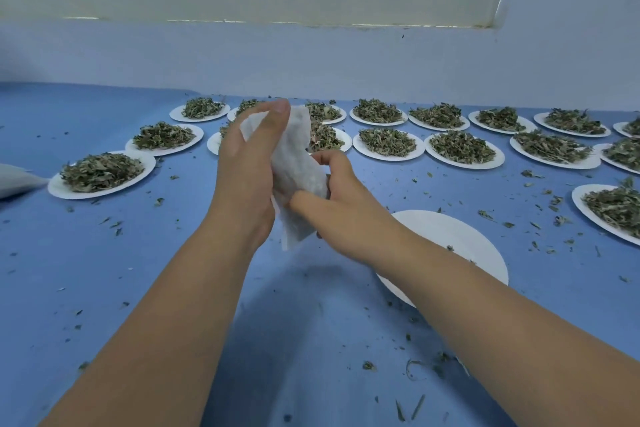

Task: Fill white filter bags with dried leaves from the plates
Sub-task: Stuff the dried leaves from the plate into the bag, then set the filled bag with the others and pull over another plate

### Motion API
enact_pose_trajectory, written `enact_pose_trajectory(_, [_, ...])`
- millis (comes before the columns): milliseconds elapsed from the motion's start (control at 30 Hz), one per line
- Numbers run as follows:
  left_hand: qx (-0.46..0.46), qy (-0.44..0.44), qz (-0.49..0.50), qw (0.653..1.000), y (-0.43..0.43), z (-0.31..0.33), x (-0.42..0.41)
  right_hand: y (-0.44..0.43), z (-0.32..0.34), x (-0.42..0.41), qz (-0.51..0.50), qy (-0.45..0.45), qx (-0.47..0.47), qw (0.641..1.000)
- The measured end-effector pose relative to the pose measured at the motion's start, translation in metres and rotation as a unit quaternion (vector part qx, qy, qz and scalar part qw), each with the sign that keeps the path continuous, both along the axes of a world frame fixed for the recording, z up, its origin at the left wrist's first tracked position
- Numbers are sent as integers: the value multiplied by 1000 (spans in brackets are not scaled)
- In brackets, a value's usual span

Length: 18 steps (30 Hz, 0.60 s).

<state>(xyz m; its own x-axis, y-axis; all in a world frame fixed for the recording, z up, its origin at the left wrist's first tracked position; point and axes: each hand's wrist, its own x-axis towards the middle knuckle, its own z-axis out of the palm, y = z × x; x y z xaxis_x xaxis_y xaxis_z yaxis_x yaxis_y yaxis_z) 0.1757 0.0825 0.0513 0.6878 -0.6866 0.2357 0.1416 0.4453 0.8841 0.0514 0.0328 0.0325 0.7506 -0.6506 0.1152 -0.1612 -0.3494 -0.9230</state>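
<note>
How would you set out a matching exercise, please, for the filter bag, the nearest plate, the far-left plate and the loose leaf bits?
Things:
1. white filter bag
2. nearest plate
3. far-left plate
4. loose leaf bits

States:
a. scattered over the blue table
b. in the grip of the left hand and right hand, raised above the table
c. empty of leaves
d. heaped with dried leaves

Pairs: 1-b, 2-c, 3-d, 4-a
</note>
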Motion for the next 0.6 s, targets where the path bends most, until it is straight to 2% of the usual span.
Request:
enact_pose_trajectory(133, [-4, -21, -5, 1000, 21, 4, 38, 3, 14, 46, -4, -31, 41, 999])
enact_pose_trajectory(267, [11, -45, 49, 998, 44, -2, 87, 12, 22, 108, -4, -70, 63, 996])
enact_pose_trajectory(467, [30, -9, 188, 982, 78, -12, 173, 36, 24, 212, 28, -112, 78, 990])
enact_pose_trajectory(600, [21, 55, 326, 944, 93, -17, 220, 54, 11, 276, 36, -109, 68, 991])
